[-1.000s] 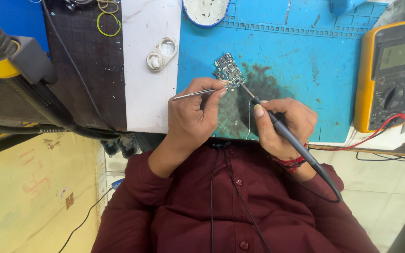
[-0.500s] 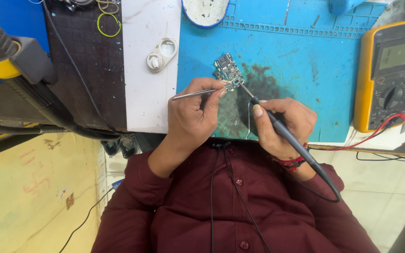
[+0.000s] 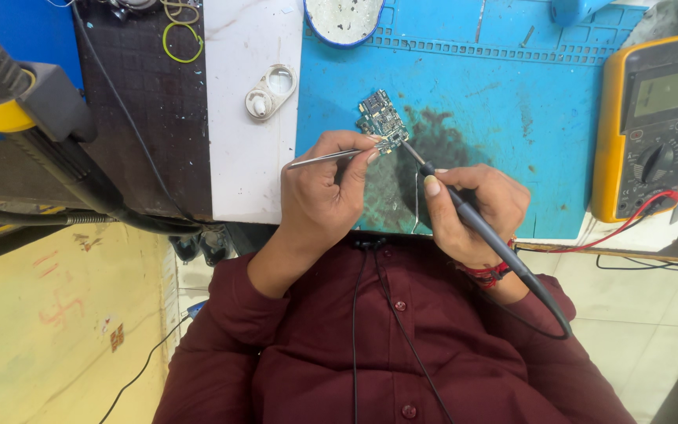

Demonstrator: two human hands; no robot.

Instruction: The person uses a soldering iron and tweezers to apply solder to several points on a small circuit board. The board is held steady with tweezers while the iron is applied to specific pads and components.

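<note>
At the near edge of the blue mat (image 3: 512, 118), the left hand (image 3: 327, 196) is closed around metal tweezers (image 3: 327, 158), whose long axis runs almost level, tips pointing right onto the small circuit board (image 3: 380, 122). The right hand (image 3: 476, 204) is curled shut around a black soldering iron (image 3: 472, 220), which slants from the wrist up-left so its tip meets the board's lower right corner (just beside the tweezer tips). The board lies flat on the mat, next to a dark scorched patch. Farther out, a round blue-rimmed dish (image 3: 344, 17) holds a greyish residue; a yellow multimeter (image 3: 653, 126) lies well to the right, and a small white two-well holder (image 3: 270, 91) rests on the white strip.
</note>
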